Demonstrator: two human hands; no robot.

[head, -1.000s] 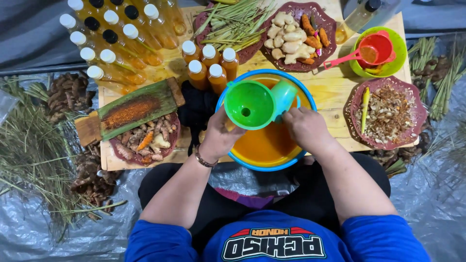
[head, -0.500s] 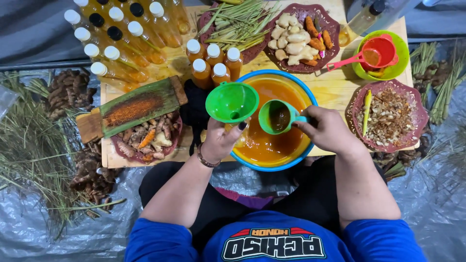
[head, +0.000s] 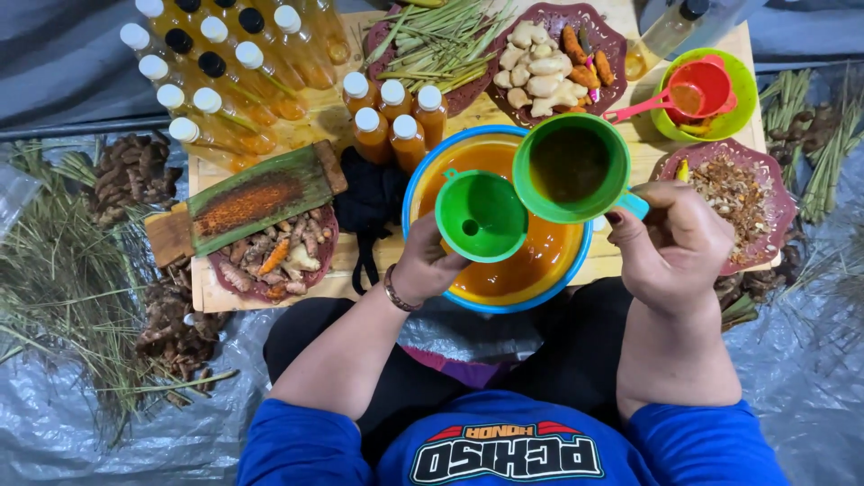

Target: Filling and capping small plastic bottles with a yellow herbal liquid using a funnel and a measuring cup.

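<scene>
Green funnel [head: 480, 214]: held over the blue-rimmed basin [head: 423, 175] of orange liquid, mouth upward, small hole visible at centre; left hand [head: 425, 263] closed around its underside, bracelet at the wrist. Green cup [head: 571, 167]: raised over the basin just right of the funnel, rims nearly touching, filled with dark liquid, kept level; right hand [head: 677, 241] clasped on its handle at the basin's right edge. Small orange bottles [head: 393, 115]: five, white-capped, grouped just beyond the basin. Tall bottles [head: 216, 76]: rows at the far left of the wooden bench [head: 315, 126], white and black caps. Lemongrass stalks [head: 441, 36]: on a dark plate at the far edge. Plate of pale roots [head: 549, 63]: beside the lemongrass. Red scoop [head: 693, 90]: lying in a lime-green bowl [head: 747, 108], far right. Plate of chopped spice [head: 733, 198]: right of the basin. Green leaf tray with red powder [head: 247, 200]: left of the basin, above a plate of cut roots [head: 274, 256].
</scene>
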